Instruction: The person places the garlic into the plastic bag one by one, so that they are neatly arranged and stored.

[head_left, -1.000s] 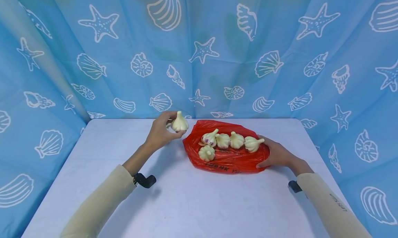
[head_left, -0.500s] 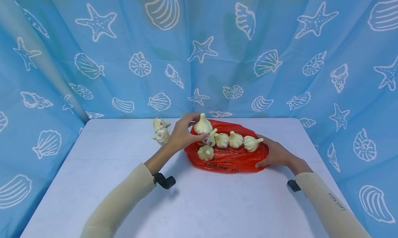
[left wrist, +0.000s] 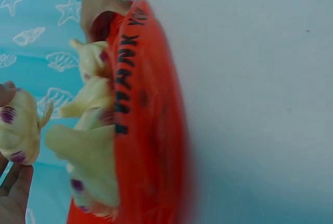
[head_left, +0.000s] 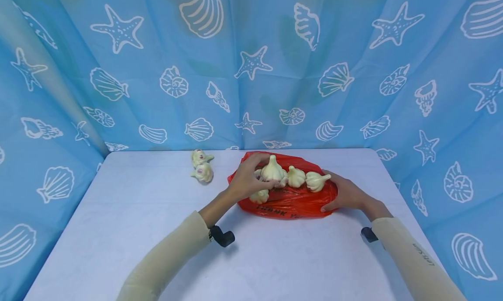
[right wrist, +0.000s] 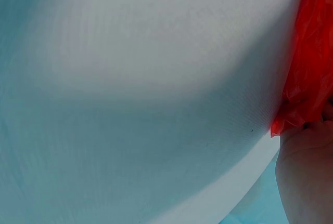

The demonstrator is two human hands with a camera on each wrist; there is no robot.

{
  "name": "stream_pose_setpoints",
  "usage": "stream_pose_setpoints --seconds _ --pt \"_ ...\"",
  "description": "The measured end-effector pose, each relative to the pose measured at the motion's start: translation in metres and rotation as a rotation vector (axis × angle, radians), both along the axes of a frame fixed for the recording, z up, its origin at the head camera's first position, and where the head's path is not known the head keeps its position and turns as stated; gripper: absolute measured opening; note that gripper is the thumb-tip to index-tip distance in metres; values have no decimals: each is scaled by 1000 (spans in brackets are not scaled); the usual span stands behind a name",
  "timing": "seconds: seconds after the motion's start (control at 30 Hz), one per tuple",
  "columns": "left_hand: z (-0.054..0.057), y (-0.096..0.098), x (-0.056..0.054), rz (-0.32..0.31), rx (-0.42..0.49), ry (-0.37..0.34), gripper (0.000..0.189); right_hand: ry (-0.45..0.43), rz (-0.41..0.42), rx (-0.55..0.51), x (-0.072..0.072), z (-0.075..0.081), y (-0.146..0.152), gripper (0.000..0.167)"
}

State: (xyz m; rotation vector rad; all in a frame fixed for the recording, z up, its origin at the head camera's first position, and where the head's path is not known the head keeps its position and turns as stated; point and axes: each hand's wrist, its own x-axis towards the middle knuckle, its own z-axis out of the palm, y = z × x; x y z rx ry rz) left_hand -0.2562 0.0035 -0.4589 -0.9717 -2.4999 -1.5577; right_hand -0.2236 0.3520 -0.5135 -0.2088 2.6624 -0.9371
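Over the left part of a red plastic bag (head_left: pixel 283 207), my left hand (head_left: pixel 246 178) pinches a garlic bulb (head_left: pixel 272 170) between thumb and fingers, its stem pointing up. In the left wrist view that garlic bulb (left wrist: pixel 20 128) shows purple patches. Several more bulbs sit in the bag's opening, among them a garlic bulb (head_left: pixel 296 177) in the middle and a garlic bulb (head_left: pixel 315 181) at the right; my left hand partly covers others. My right hand (head_left: pixel 343 192) grips the bag's right end. In the right wrist view, red plastic (right wrist: pixel 307 73) bunches at that hand's fingers.
Two garlic bulbs (head_left: pixel 202 165) lie close together on the white table (head_left: pixel 275 257), left of the bag near the back edge. A blue curtain (head_left: pixel 220 74) with shell and starfish prints hangs behind and along both sides.
My left hand has carried the garlic bulb rightward from beside the bag to over it, uncovering the two bulbs on the table. My right hand stays on the bag.
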Motion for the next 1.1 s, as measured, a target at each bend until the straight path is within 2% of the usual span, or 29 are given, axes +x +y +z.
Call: stream_pose_setpoints --seconds 0.13,0.4,0.53,0.77,1.1 --pt "-8 4 3 -7 -37 -44 70 6 1 0 0 -1 0 133" --pt "-15 8 9 -25 -111 -51 69 7 4 -9 -1 -1 0 133" --pt "-19 10 9 -43 -150 -32 68 0 4 -18 -1 -1 1 132" --pt "-28 10 9 -86 -165 7 67 4 1 -11 -2 0 1 132" --pt "-32 12 11 -63 -255 37 66 -8 -4 -20 0 1 0 132"
